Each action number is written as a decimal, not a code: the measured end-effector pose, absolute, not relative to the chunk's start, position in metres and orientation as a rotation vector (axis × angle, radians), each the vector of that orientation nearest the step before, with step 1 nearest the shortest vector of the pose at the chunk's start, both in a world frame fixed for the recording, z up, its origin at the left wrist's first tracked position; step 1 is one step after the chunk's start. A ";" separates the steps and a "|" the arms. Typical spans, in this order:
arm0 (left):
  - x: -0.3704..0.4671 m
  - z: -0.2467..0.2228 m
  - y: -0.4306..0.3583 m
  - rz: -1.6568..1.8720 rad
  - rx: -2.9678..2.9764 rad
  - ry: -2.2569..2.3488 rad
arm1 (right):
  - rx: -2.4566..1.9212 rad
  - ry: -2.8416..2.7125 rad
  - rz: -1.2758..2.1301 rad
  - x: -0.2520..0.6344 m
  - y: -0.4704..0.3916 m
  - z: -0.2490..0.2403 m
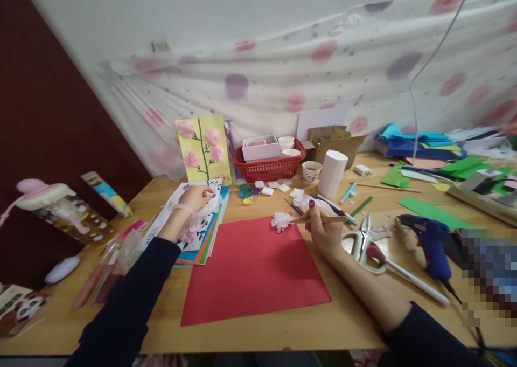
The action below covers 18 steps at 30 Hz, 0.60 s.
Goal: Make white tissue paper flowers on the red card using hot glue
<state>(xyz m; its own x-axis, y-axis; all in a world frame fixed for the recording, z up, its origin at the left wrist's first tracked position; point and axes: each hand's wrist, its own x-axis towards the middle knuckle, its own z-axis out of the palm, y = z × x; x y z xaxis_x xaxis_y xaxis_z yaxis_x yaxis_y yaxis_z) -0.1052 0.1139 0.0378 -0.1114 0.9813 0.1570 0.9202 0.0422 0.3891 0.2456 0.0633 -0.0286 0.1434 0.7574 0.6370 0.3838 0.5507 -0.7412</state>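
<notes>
A red sheet of paper point(254, 275) lies flat on the wooden table. Near its upper right corner is a white ruffled paper flower point(281, 221). My right hand point(323, 229) pinches a thin brown stick point(337, 219), whose tip reaches the flower. Over the stack of coloured papers point(210, 237) at the left, my left hand point(196, 199) has its fingertips together above a printed flower sheet point(161, 216); something pale and thin shows beneath the fingers, and I cannot make out whether they hold it.
Scissors point(365, 243), a brush point(416, 281) and a blue glue gun point(430, 243) lie at the right. Behind stand a red basket point(269, 170), a paper cup point(311, 172), a white roll point(333, 174) and a yellow flower picture point(205, 149). A bottle point(72, 210) is at the left.
</notes>
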 end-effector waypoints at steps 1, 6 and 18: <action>-0.103 0.035 0.121 0.537 2.005 2.164 | -1.027 -1.476 0.352 0.246 0.063 -0.029; -0.105 0.021 0.136 0.288 2.035 2.194 | -1.009 -1.548 0.344 0.249 0.067 -0.033; -0.114 0.038 0.129 0.617 1.913 2.081 | -1.009 -1.600 0.332 0.248 0.061 -0.031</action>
